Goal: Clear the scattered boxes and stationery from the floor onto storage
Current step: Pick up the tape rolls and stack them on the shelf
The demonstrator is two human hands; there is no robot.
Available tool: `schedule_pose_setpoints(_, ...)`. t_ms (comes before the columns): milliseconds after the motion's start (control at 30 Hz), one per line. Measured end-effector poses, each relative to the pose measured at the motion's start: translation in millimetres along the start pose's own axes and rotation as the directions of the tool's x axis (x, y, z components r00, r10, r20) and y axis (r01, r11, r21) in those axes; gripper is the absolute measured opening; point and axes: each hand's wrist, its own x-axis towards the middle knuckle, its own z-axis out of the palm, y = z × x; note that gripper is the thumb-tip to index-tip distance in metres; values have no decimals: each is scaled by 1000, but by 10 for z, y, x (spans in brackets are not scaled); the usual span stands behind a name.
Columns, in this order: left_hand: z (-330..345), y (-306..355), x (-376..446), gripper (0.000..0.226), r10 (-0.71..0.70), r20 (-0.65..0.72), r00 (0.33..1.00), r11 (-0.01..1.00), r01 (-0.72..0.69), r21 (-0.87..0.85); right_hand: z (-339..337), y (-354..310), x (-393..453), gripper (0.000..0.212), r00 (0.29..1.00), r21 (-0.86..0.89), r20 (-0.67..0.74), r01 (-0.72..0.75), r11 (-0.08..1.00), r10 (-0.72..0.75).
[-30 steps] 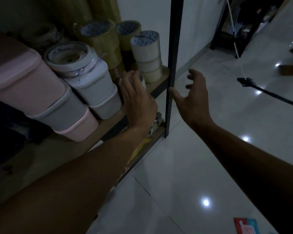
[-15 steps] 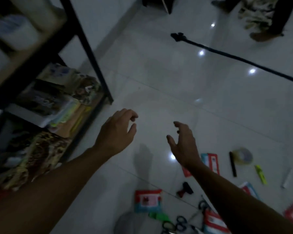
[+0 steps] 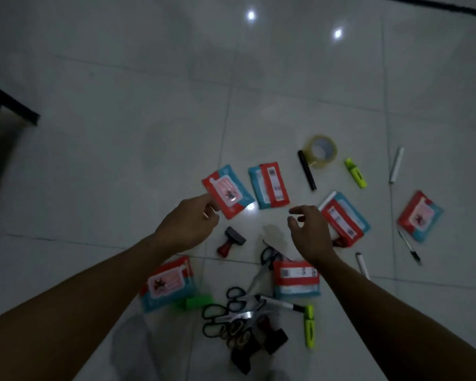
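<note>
Several red-and-blue packs lie scattered on the white tiled floor. My left hand (image 3: 188, 225) hangs over the floor with loosely curled fingers, its fingertips at the near edge of one pack (image 3: 227, 191), holding nothing. My right hand (image 3: 309, 232) hovers, fingers relaxed and empty, between a second pack (image 3: 268, 184) and a third pack (image 3: 346, 218). More packs lie at the left front (image 3: 166, 284), under my right forearm (image 3: 296, 280) and far right (image 3: 419, 215). A tape roll (image 3: 320, 151), black marker (image 3: 307, 170), highlighter (image 3: 355, 173) and scissors (image 3: 228, 312) lie around.
The dark foot of the shelf (image 3: 8, 105) reaches in at the left edge. A red-handled stamp (image 3: 230, 242), a green block (image 3: 197, 301), a second highlighter (image 3: 309, 327), white pens (image 3: 396, 165) and a black pen (image 3: 410, 247) also lie on the floor. A dark rod (image 3: 437, 5) crosses the top right.
The view has swung from the shelf with tape rolls and tubs down to the floor. Both hands have left the shelf and now hover low over the scattered packs.
</note>
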Motion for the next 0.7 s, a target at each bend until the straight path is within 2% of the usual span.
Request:
schedule_pose_setpoints(100,452,15,285,13,43,31,999,998,-44,33,5,521,189,24,997,42,-40,-58,997,60)
schedule_pose_setpoints(233,737,131,750,14,97,56,994,991,-102,82,-81,944,706,22,987,102,-148,-53,993,68)
schedule_pose_setpoints(367,714,266,1209,21,170,79,982,960,-184,210,-130,1114,1414,27,964,137,-261,-12,991,48)
schedule_pose_setpoints(533,701,268,1558,29,184,4,983,932,-175,316,26,1088,2167,46,930,156,-368,43,987,17)
schedule_pose_setpoints(633,781,114,1503,37,143,22,989,872,-137,470,129,1075,2390,56,924,37,-383,16,999,-1)
schedule_pose_setpoints(700,818,-57,1374,39,82,66,994,852,-105,512,168,1096,2472,48,950,-124,-312,-27,992,-14)
